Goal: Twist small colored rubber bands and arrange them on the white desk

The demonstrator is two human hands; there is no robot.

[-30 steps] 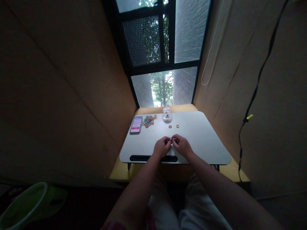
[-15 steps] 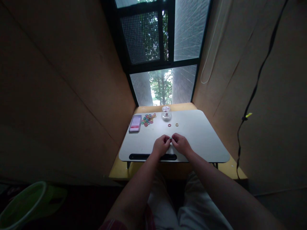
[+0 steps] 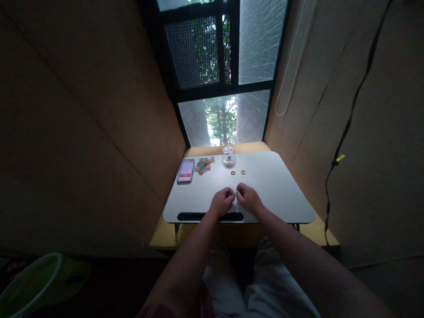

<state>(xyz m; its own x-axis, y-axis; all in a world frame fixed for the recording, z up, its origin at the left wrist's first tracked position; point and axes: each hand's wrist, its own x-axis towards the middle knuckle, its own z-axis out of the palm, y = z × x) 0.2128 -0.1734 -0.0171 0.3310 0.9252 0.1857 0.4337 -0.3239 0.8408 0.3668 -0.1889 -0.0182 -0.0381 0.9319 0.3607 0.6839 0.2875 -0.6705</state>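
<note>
Between my two hands is a small green band [image 3: 235, 193], pinched by the fingertips of both. My left hand [image 3: 222, 201] is closed on its left side, and my right hand [image 3: 248, 198] is closed on its right, over the white tabletop [image 3: 278, 190]. Beyond them a red band [image 3: 232, 172] and a yellow band [image 3: 243, 172] lie apart on the white surface. A pile of coloured bands [image 3: 204, 165] rests at the back left. Behind the two single bands stands a clear round container [image 3: 228, 158] with something small and dark in it.
A phone-like object [image 3: 185, 171] with a blurred screen lies at the tabletop's left edge. A black slot strip [image 3: 192, 216] runs along the front edge. Walls rise on both sides, a window is behind, and a black cable [image 3: 351, 119] hangs at right. A green basket [image 3: 59, 282] is at lower left.
The fingertips have parted slightly, and more of the green band shows between them. The whole view has shifted a little; the bands on the table have not moved.
</note>
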